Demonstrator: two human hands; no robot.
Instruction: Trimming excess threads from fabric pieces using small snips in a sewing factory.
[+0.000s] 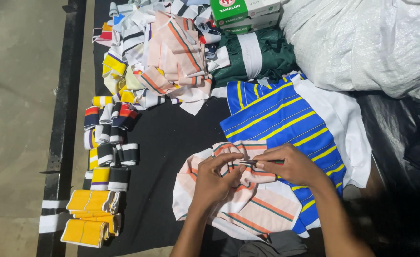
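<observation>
Black cloth covers the surface [172,138] under your hands. Your left hand [217,183] pinches the peach striped fabric [257,209], fingers closed on a fold; your right hand [291,166] grips a thin dark tool [250,162], lying left-right, tip touching that fold. No containers hold anything nearby.

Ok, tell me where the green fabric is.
In the head view, the green fabric lies at top centre, under the green-and-white boxes, above the blue striped cloth.
</observation>
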